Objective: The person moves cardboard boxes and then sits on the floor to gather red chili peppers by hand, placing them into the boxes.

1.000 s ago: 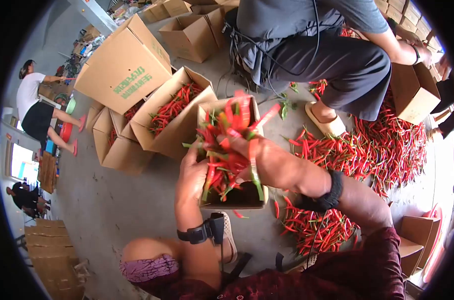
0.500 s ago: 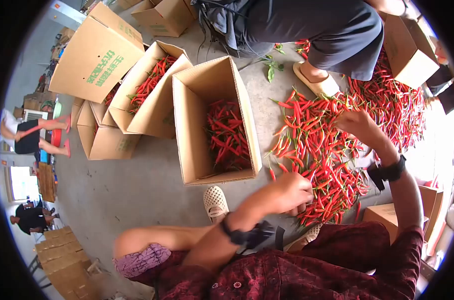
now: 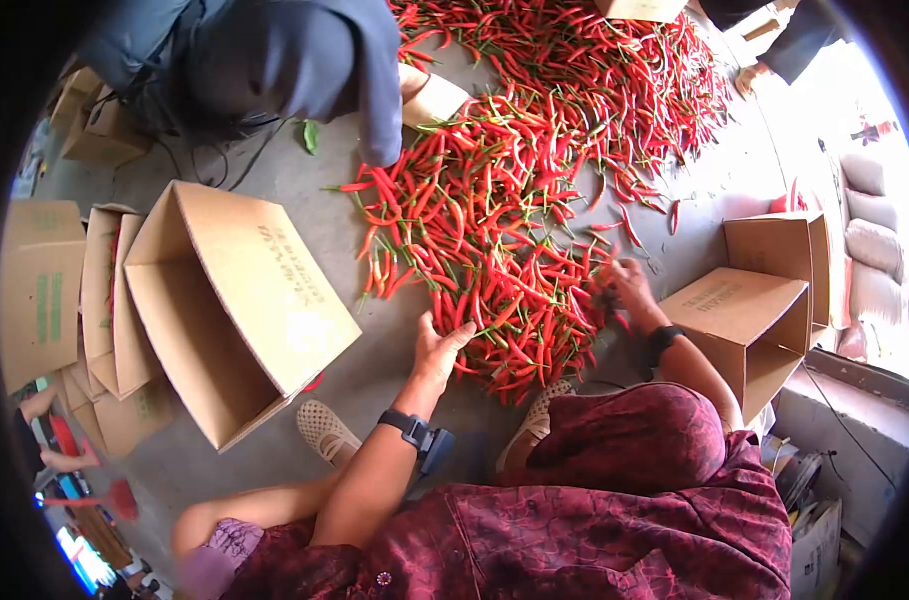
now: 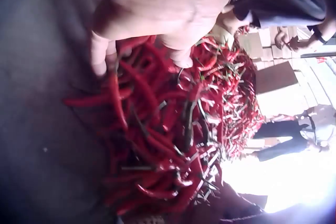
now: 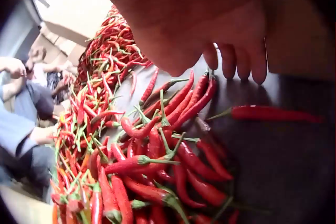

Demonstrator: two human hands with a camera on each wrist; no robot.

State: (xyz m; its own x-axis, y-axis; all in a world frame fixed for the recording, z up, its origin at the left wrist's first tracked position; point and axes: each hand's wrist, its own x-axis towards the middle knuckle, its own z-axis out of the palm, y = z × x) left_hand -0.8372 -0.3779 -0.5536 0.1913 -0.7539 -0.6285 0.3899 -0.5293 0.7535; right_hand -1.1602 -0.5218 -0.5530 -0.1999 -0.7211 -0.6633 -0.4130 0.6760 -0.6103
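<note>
A heap of red chili peppers [image 3: 515, 300] with green stems lies on the floor before me. At its near left edge is my left hand [image 3: 440, 355], thumb and fingers spread against the peppers. The left wrist view shows this hand [image 4: 163, 8] with its fingertips pointing down at the chilies [image 4: 157, 113]. My right hand [image 3: 630, 290] is on the opposite side, low beside the heap's right edge. In the right wrist view, that hand [image 5: 210, 35] has its fingers extended toward the floor, just past several chilies [image 5: 178, 103], with no pepper gripped.
An open cardboard box [image 3: 265, 300] stands to the left, with more boxes [image 3: 45, 290] beyond it. Two boxes [image 3: 745, 300] stand at right. Another person [image 3: 275, 70] bends over the far left side of the heap. My shoe [image 3: 325, 430] is near the left box.
One second ago both hands held a bunch of chilies over the box. They then moved right to the heap, empty, and now flank it. The head view has swung right.
</note>
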